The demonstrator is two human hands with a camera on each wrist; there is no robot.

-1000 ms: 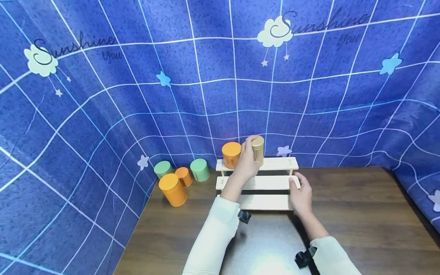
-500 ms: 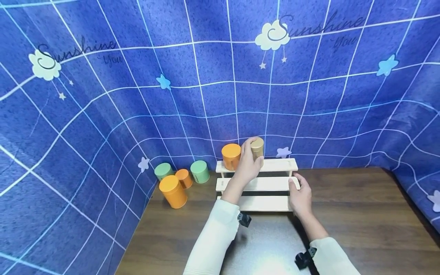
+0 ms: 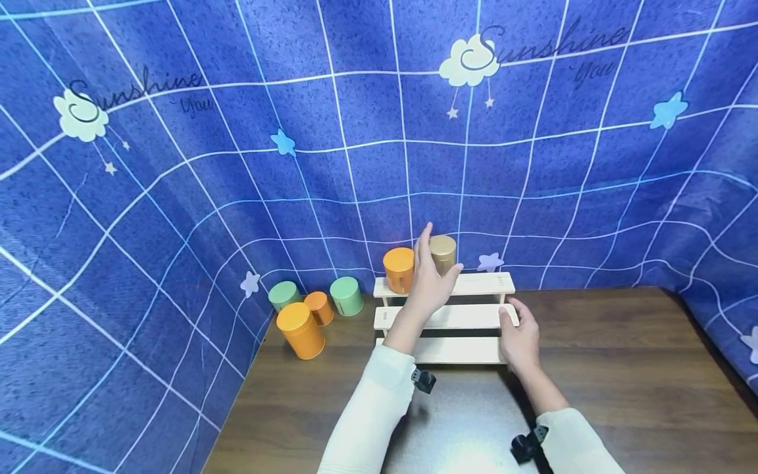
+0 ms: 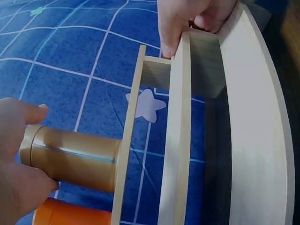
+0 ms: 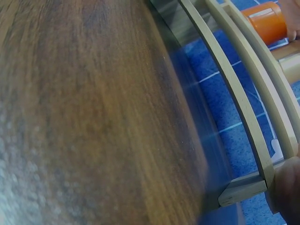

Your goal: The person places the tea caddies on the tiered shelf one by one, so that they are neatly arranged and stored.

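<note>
Plainly, from the left wrist, the left hand (image 4: 18, 180) is spread wide, thumb and finger parted about the gold canister (image 4: 77, 157), whose base meets the top tier of the three-tier wooden shelf (image 4: 258, 117). Whether the thumb touches it I cannot tell. The likeliest mishap, I judge, is that thumb or fingertip catching the canister on the way out and tipping it off the narrow plank, or nudging it into the orange canister (image 4: 70, 214) close beside it.

From the right wrist, the right hand (image 5: 288, 185) shows only partly, gripping the shelf's end. Should that grip tug or slacken, the shelf could shift and unsettle both canisters.

From the head, the gold canister stands upright towards the middle of the top tier, just right of the orange one, while the right hand grips the middle tier's right end. Half a second ago the left fingers curved round the gold canister's top; now the forefinger points up, the thumb juts out, and the lid shows more fully. The right hand's hold looks unchanged.
</note>
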